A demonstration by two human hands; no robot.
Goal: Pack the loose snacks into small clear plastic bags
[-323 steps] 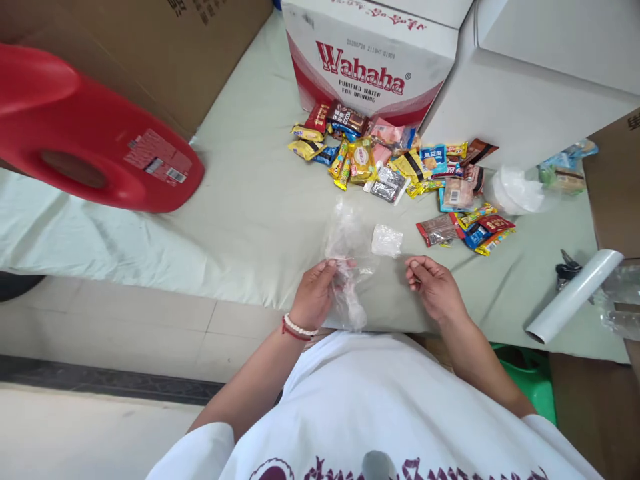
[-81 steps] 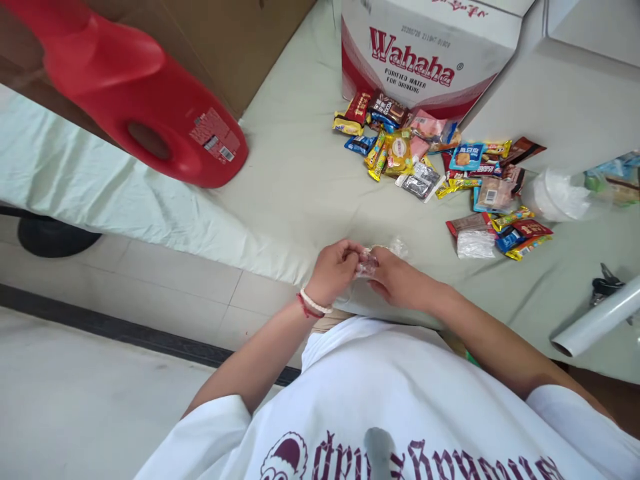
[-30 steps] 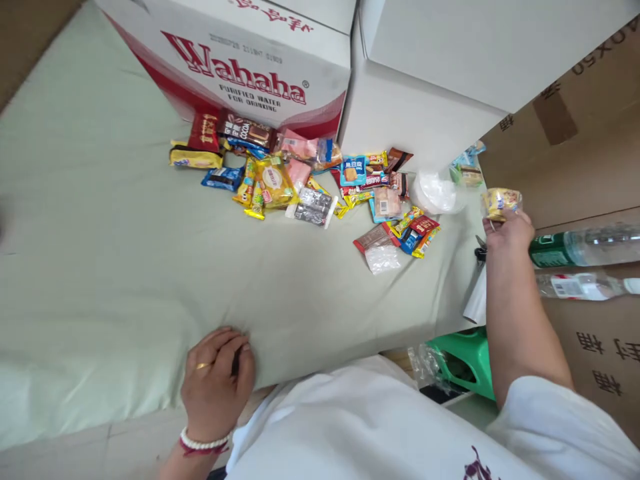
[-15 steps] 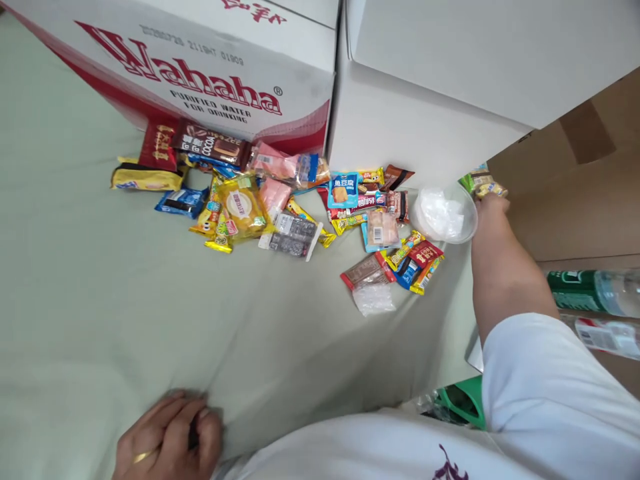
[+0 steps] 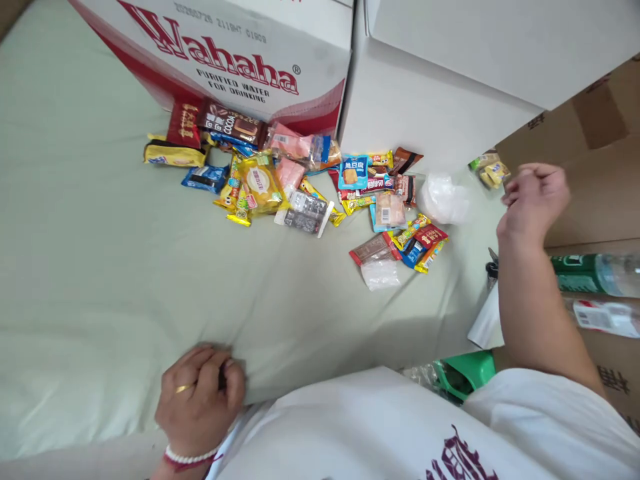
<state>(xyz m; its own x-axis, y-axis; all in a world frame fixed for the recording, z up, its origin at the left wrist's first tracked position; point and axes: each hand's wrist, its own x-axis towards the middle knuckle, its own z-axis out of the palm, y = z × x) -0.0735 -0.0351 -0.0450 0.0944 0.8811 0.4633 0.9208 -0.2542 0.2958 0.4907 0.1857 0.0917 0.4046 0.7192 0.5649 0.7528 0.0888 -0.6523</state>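
My left hand (image 5: 203,390) rests curled on the pale green sheet (image 5: 200,287). Its fingers are closed around a dark spot that I cannot make out. Raised at the sheet's right edge is my right hand (image 5: 537,200), its fingers curled in; whether anything is in them is hidden. Close to its fingertips lie small green and yellow snack packets (image 5: 490,172). Left of those sits a round clear plastic tub (image 5: 445,200) with whitish wrapping in it. Nearby are a blue fish tofu packet (image 5: 353,172), a reddish-brown packet (image 5: 373,249) and a crumpled clear wrapper (image 5: 381,274).
A Wahaha water carton (image 5: 225,60) and a white box (image 5: 400,100) stand behind the snacks. A yellow cake packet (image 5: 261,185) lies in the left pile. On the right are a green-labelled bottle (image 5: 575,273), a white roll (image 5: 486,317) and a green container (image 5: 475,370).
My right hand has drawn back and to the right, away from the green and yellow packets, which stay by the box. The view has shifted; my left hand keeps its curled pose.
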